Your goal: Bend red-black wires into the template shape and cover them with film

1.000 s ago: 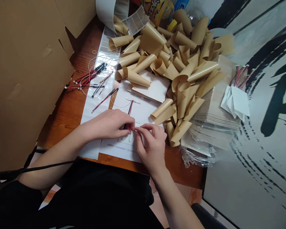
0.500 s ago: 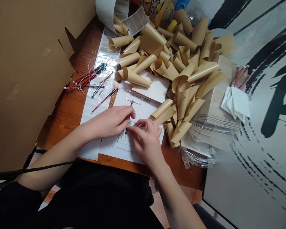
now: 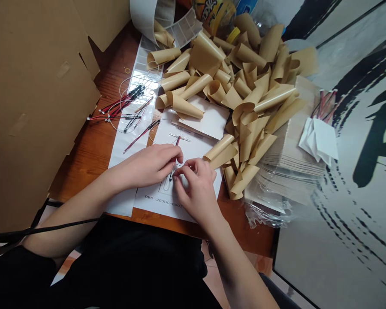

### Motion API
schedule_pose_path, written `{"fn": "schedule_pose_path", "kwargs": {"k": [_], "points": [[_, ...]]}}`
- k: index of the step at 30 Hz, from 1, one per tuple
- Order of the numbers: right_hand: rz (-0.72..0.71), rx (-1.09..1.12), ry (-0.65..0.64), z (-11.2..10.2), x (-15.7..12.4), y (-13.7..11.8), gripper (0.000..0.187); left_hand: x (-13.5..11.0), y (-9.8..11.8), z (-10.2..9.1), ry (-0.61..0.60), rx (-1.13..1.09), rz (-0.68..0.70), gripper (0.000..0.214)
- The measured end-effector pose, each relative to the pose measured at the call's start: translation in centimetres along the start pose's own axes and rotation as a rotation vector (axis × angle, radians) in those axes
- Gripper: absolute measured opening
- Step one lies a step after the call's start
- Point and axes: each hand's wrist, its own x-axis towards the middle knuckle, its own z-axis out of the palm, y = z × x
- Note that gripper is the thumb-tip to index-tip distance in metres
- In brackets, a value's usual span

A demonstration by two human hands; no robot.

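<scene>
My left hand (image 3: 151,165) lies on a white printed sheet (image 3: 199,148) and pins down a thin red-and-black wire (image 3: 176,141) whose far end carries a pale cross piece. My right hand (image 3: 196,186) is curled beside it, fingertips pinched together at the wire's near end, right against the left fingers. What the right fingers pinch is too small to name. A drawn outline on the sheet lies under both hands.
More red-and-black wires (image 3: 122,107) lie on a label strip (image 3: 128,128) at the left. A heap of curled brown paper pieces (image 3: 241,81) fills the back. Flat clear bags (image 3: 286,163) are stacked at the right; a cardboard box (image 3: 28,94) stands at the left.
My right hand has slid left and closed up against my left hand. My left fingers have shifted slightly up the wire, which has barely moved.
</scene>
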Motion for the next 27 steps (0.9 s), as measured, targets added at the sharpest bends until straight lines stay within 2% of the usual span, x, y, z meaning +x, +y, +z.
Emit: {"fn": "schedule_pose_path", "kwargs": {"k": [10,16,20,27], "points": [[-0.025,-0.111,-0.026,0.28,0.22,-0.28,0.013,0.01,0.01,0.03,-0.013,0.004,0.003,0.018],[-0.021,-0.189,0.006,0.65,-0.01,-0.22,0.013,-0.20,0.07,-0.33,-0.055,0.004,0.016,0.015],[-0.011,-0.192,0.016,0.78,-0.26,-0.20,0.012,-0.19,0.03,-0.49,-0.111,-0.008,0.010,0.021],[0.018,-0.174,0.036,0.95,-0.42,-0.20,0.010,-0.09,0.18,0.05,-0.091,0.087,-0.041,0.016]]}}
